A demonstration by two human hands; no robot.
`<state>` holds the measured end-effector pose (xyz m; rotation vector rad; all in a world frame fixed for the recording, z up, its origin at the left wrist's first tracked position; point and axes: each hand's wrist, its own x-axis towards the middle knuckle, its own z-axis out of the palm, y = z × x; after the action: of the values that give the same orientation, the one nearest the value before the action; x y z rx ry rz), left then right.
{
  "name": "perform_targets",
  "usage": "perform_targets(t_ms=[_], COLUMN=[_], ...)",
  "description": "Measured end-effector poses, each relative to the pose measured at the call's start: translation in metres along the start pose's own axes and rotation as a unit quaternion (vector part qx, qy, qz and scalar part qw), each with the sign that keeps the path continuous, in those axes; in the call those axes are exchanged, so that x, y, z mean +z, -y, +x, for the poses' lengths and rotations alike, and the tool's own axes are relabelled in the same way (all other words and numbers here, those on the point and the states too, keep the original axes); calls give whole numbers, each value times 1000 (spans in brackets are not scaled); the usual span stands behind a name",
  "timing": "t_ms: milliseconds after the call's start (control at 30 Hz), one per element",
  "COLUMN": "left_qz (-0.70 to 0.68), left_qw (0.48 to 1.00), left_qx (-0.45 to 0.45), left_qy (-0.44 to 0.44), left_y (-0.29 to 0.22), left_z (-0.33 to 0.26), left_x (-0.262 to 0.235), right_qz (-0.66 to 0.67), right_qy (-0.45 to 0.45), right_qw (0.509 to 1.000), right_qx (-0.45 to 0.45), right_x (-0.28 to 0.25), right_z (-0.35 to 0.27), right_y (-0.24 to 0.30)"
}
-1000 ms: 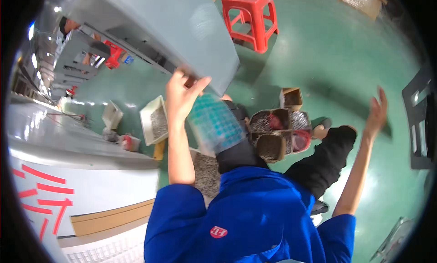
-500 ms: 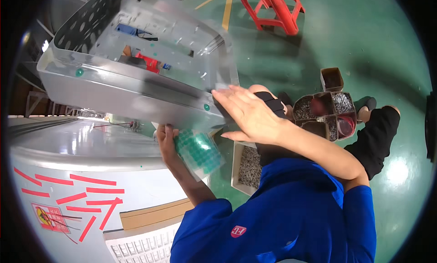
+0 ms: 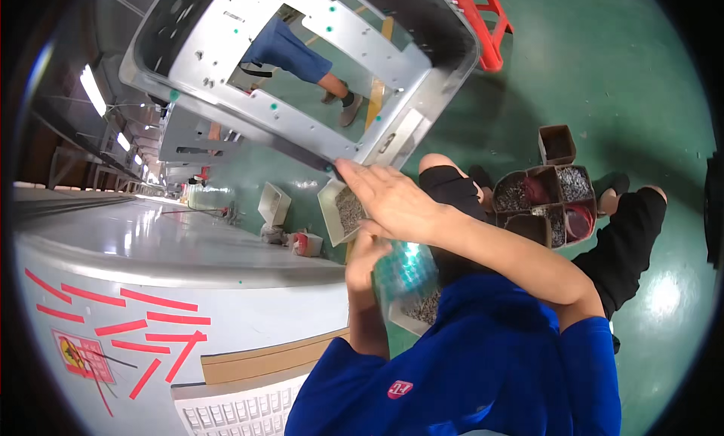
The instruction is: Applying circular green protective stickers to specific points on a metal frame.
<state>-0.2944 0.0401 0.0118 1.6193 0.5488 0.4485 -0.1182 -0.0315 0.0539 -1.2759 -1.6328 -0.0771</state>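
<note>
While clear, green-dotted sheeting (image 3: 408, 268) is gripped by the left hand (image 3: 367, 261), seemingly for reach, a grey metal frame (image 3: 292, 124) is touched by the open right hand (image 3: 401, 204).

- My shirt (image 3: 483, 360) is bright blue.
- My left sleeve (image 3: 339, 383) and right sleeve (image 3: 592, 360) are blue and short.
- A little pinkish-red badge (image 3: 400, 389) with white marks sits on my chest.
- My bottoms (image 3: 626, 244) are black.
- My shoe (image 3: 617, 182) looks dark.
- My left hand (image 3: 368, 261) and right hand (image 3: 400, 207) are bare.
</note>
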Motion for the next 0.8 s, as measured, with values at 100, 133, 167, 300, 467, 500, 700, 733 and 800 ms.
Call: perform_targets(t_ms=[100, 133, 167, 300, 467, 500, 700, 733, 800], left_qz=[46, 27, 7, -62, -39, -6, 84, 75, 62], left_qw=[971, 966, 960, 960, 994, 998, 996, 997, 998], left_qx=[-64, -107, -149, -174, -77, -51, -26, -20, -27], left_qy=[227, 233, 239, 210, 65, 46, 12, 13, 10], left_y=[-14, -19, -21, -25, -25, -20, -13, -18, -15], left_z=[3, 2, 2, 2, 5, 7, 2, 1, -1], left_x=[-7, -1, 2, 8, 23, 21, 23, 29, 34], right_qz=[-2, -15, -22, -49, -18, -12, 31, 36, 48], right_qy=[-5, -1, -13, -6, -3, -7, -15, -17, -14], right_qw=[1000, 1000, 1000, 998, 999, 999, 999, 999, 999], right_qx=[8, 18, 16, 30, 37, 33, 12, 11, 19], right_x=[0, -1, 0, -4, -9, -8, -9, -10, -10], right_z=[2, 2, 2, 0, 1, 1, -2, -2, -7], right_y=[-4, -7, -9, -16, -19, -19, -24, -24, -25])
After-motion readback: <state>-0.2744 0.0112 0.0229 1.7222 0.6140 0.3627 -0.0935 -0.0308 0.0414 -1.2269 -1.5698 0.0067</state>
